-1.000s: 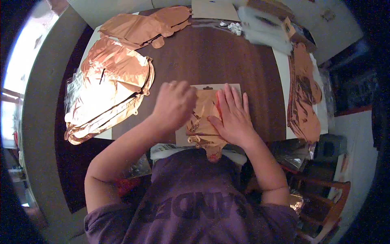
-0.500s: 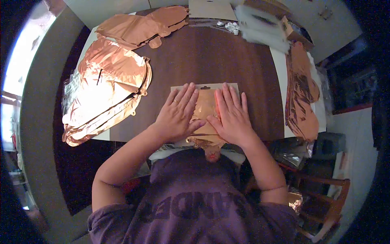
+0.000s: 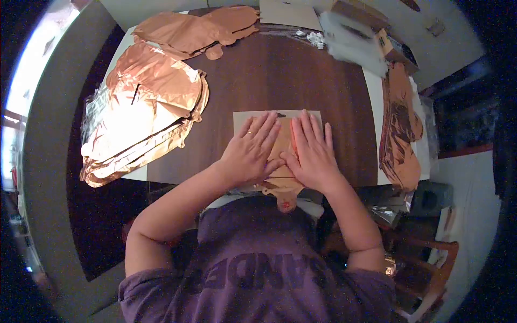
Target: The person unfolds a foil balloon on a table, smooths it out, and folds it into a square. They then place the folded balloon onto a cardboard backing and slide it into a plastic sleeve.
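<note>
Both palms press down on a copper-coloured foil piece (image 3: 281, 141) that lies over a pale card (image 3: 240, 120) with a hanger slot at its top edge. My left hand (image 3: 251, 151) rests flat on its left side, fingers stretched out, a ring on one finger. On the right side lies my right hand (image 3: 311, 152), also flat with fingers extended. The two thumbs nearly meet in the middle. Below them, the foil's rounded end with a small red mark hangs past the table edge toward my shirt.
Shiny copper foil sheets (image 3: 145, 113) are piled at the left of the brown table (image 3: 301, 75). More lie at the back left (image 3: 188, 32) and the right (image 3: 399, 129). Clear plastic bags (image 3: 353, 43), small white pieces (image 3: 312, 39) and an open box (image 3: 396, 48) sit at the back.
The view has shifted slightly, so most things appear a little displaced. Both hands stay flat on the foil, with the left fingers somewhat nearer the middle of the card.
</note>
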`<state>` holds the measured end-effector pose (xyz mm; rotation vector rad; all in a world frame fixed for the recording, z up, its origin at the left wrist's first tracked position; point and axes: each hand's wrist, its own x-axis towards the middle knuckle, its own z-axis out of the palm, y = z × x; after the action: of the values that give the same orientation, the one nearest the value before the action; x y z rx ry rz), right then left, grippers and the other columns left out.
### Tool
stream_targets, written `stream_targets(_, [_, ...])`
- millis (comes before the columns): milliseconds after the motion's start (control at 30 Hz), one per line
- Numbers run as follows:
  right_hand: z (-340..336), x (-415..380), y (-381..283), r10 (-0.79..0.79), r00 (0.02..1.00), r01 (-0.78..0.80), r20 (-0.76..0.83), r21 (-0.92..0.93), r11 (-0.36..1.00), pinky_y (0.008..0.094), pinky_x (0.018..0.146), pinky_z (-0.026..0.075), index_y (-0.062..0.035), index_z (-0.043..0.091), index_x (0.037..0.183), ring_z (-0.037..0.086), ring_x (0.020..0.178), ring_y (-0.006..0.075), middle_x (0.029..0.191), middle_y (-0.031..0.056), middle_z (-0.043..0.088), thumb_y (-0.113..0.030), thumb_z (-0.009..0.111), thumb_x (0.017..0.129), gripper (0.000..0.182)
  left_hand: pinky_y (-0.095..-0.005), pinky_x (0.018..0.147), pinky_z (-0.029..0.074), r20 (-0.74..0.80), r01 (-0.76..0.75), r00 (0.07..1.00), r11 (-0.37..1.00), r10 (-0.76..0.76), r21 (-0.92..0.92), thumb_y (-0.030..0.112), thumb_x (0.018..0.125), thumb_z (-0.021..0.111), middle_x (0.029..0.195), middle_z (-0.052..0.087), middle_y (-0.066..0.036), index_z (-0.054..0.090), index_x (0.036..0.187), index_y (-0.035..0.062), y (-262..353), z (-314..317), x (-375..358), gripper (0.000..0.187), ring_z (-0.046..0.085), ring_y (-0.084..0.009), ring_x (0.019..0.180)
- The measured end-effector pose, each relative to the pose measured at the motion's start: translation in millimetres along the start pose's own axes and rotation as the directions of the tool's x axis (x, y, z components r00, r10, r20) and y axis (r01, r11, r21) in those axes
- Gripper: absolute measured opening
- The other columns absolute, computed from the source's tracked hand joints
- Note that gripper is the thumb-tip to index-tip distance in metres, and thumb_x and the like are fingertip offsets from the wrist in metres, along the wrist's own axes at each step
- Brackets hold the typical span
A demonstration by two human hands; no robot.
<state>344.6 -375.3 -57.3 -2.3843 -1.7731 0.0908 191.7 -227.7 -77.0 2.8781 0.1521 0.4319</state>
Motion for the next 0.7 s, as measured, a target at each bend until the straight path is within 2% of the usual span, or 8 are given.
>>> stream_targets(67, [-0.3,-0.7,0.4,0.001,1.0,-0.001,-0.001,0.01,1.0,0.0613,0.117,0.008,0.0015,0.026,0.15,0.017,0.148,0.0401,0.159,0.0245,0.018,-0.052,0.051,0.093,0.082,-0.0534,0.116,0.021,0.06,0.064,0.996,0.998,-0.065,0.003,0.056,0.093,0.05,0.154,0.026,-0.029,0.03,0.145,-0.0088,1.8,-7.9,-1.4,0.086,0.025,-0.0427,0.145])
stream_targets(167, [-2.4,0.2,-0.3,0.006,1.0,-0.006,0.009,0.006,1.0,0.0615,0.117,0.008,0.0016,0.026,0.151,0.017,0.148,0.0407,0.159,0.0254,0.018,-0.052,0.05,0.093,0.082,-0.0538,0.116,0.021,0.041,0.067,0.997,0.997,-0.068,0.031,0.06,0.091,0.05,0.154,0.026,-0.03,0.029,0.146,-0.0084,-2.8,-5.2,-6.8,0.09,0.025,-0.0431,0.145])
stream_targets(367, [-0.7,-1.0,0.3,0.003,1.0,-0.003,-0.007,0.007,1.0,0.0615,0.117,0.009,0.0014,0.026,0.15,0.016,0.148,0.041,0.159,0.0259,0.017,-0.051,0.049,0.094,0.08,-0.0539,0.117,0.019,0.029,0.074,0.997,0.997,-0.074,-0.002,0.058,0.09,0.052,0.155,0.026,-0.027,0.027,0.148,-0.0066,-2.3,-9.4,-8.1,0.09,0.024,-0.0413,0.145])
stream_targets(467, [-2.1,-0.5,0.0,-0.002,1.0,0.002,-0.022,0.012,1.0,0.0617,0.116,0.009,0.0011,0.026,0.15,0.016,0.148,0.041,0.159,0.0259,0.017,-0.051,0.048,0.094,0.079,-0.0541,0.118,0.017,0.085,0.094,0.994,0.959,-0.074,-0.267,0.055,0.091,0.054,0.156,0.027,-0.025,0.027,0.148,-0.005,-21.5,-16.0,-10.7,0.088,0.025,-0.0395,0.146])
stream_targets(567, [0.2,-2.0,-1.6,-0.002,1.0,0.002,-0.021,0.01,1.0,0.0617,0.117,0.009,0.0008,0.026,0.15,0.015,0.148,0.0409,0.158,0.0258,0.018,-0.05,0.048,0.094,0.079,-0.055,0.118,0.015,0.05,0.047,0.998,0.99,-0.041,-0.13,0.051,0.092,0.055,0.155,0.029,-0.024,0.028,0.149,-0.0031,-22.9,-11.4,-13.4,0.083,0.026,-0.0385,0.145])
stream_targets(667, [-3.8,1.0,-3.0,0.015,1.0,-0.014,0.026,-0.019,1.0,0.0615,0.117,0.008,0.0005,0.026,0.151,0.015,0.148,0.0406,0.159,0.0254,0.017,-0.05,0.047,0.095,0.078,-0.0568,0.117,0.016,0.027,0.062,0.998,0.993,-0.065,0.1,0.049,0.093,0.054,0.154,0.031,-0.024,0.032,0.148,-0.0031,1.4,-16.5,7.7,0.079,0.028,-0.039,0.144])
stream_targets(700, [-4.8,1.7,-3.7,0.024,0.998,-0.022,0.053,-0.03,0.999,0.0615,0.117,0.008,0.0005,0.026,0.151,0.015,0.148,0.0405,0.159,0.0252,0.017,-0.05,0.047,0.095,0.078,-0.0572,0.117,0.016,0.014,0.017,1.0,1.0,-0.018,0.021,0.05,0.092,0.054,0.154,0.032,-0.024,0.034,0.147,-0.0035,10.6,-9.9,15.0,0.079,0.029,-0.0393,0.143])
